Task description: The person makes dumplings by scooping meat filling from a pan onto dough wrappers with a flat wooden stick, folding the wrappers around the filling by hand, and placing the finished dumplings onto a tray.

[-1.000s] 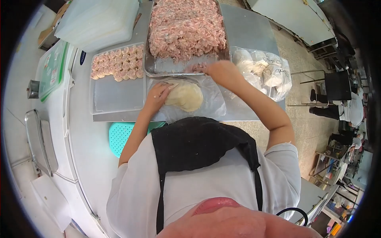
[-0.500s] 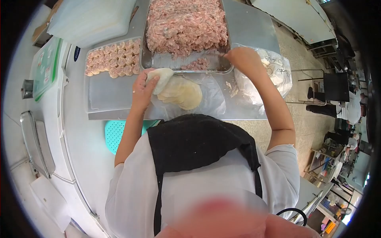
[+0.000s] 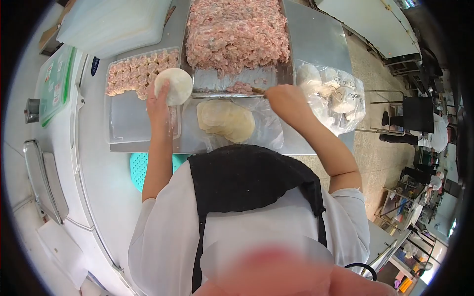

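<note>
We hold a round dough wrapper (image 3: 176,86) in our left hand (image 3: 158,101), near the filled pieces (image 3: 129,73) in the clear tray (image 3: 131,123), and grip a thin tool (image 3: 258,91) in our right hand (image 3: 286,102), its end at some minced meat (image 3: 239,88) in the metal pan (image 3: 210,79); more wrappers (image 3: 227,120) lie overlapping on plastic (image 3: 269,130) nearer us.

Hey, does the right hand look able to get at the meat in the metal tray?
Probably yes: the tray has no cover, and the stick-like tool in the right hand reaches over its near rim toward the meat.
</note>
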Demonstrator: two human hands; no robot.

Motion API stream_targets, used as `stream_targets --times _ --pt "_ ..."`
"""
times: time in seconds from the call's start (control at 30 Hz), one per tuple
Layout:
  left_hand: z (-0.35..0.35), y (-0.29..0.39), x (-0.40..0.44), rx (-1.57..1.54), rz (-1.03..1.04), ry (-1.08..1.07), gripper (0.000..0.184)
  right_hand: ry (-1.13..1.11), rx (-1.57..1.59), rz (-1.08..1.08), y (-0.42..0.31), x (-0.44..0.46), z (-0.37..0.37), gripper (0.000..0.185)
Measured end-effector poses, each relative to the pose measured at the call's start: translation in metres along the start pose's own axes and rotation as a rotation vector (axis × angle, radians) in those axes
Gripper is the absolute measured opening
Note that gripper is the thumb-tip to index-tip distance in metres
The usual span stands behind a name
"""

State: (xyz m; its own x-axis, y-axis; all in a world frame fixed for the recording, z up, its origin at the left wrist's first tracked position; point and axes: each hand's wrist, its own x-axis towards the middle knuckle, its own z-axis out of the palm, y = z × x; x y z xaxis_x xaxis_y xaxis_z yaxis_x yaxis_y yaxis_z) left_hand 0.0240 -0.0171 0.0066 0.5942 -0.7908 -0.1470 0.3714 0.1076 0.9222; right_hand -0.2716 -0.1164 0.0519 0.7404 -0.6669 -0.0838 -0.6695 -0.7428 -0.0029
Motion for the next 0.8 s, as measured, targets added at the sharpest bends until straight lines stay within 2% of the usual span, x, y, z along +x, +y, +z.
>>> stream_targets --times 0.07,0.17,0.23,0.33,0.4,0.43,0.5,0.53,0.57,0.6,0.63,0.67,0.73,0.8 --pt "-0.006 0.002 0.008 0.028 0.03 0.056 0.038 0.022 0.034 -0.015 -0.019 0.014 0.0 0.015" --pt "-0.007 0.014 0.011 -0.153 0.016 0.102 0.039 0.047 0.077 -0.061 -0.041 0.032 0.0 0.015" --pt "-0.01 0.019 0.01 -0.31 0.09 0.119 0.04 0.052 0.096 -0.097 -0.055 0.045 0.004 0.015" --pt "-0.018 0.027 0.007 -0.364 0.104 0.18 0.041 0.136 0.12 -0.168 -0.06 0.064 0.031 0.015" --pt "-0.024 0.025 0.007 -0.38 0.137 0.179 0.041 0.349 0.249 -0.304 -0.055 0.077 0.05 0.02" --pt "-0.027 0.023 0.008 -0.397 0.161 0.177 0.042 0.354 0.247 -0.309 -0.048 0.082 0.05 0.02" --pt "-0.024 0.018 0.009 -0.326 0.136 0.185 0.042 0.117 0.492 -0.18 -0.028 0.08 0.048 0.026" --pt "-0.02 0.014 0.011 -0.254 0.105 0.191 0.042 0.12 0.49 -0.183 -0.025 0.072 0.039 0.026" --pt "-0.017 0.006 0.015 -0.257 0.11 0.193 0.042 0.101 0.715 -0.051 -0.021 0.061 0.029 0.029" --pt "-0.012 -0.004 0.02 -0.315 0.06 0.059 0.043 0.078 0.938 0.085 -0.02 0.052 0.018 0.031" --pt "-0.003 -0.009 0.021 -0.371 0.008 -0.077 0.043 0.077 0.936 0.083 -0.02 0.047 0.009 0.031" --pt "0.011 -0.015 0.023 -0.373 0.008 -0.077 0.043 0.085 0.99 0.123 -0.019 0.042 0.0 0.03" --pt "0.05 -0.019 0.017 -0.589 -0.16 -0.279 0.051 0.098 1.042 0.169 -0.02 0.039 0.005 0.03" --pt "0.085 0.006 0.004 -0.711 -0.242 -0.242 0.056 0.513 0.809 -0.156 -0.022 0.044 0.033 0.029"
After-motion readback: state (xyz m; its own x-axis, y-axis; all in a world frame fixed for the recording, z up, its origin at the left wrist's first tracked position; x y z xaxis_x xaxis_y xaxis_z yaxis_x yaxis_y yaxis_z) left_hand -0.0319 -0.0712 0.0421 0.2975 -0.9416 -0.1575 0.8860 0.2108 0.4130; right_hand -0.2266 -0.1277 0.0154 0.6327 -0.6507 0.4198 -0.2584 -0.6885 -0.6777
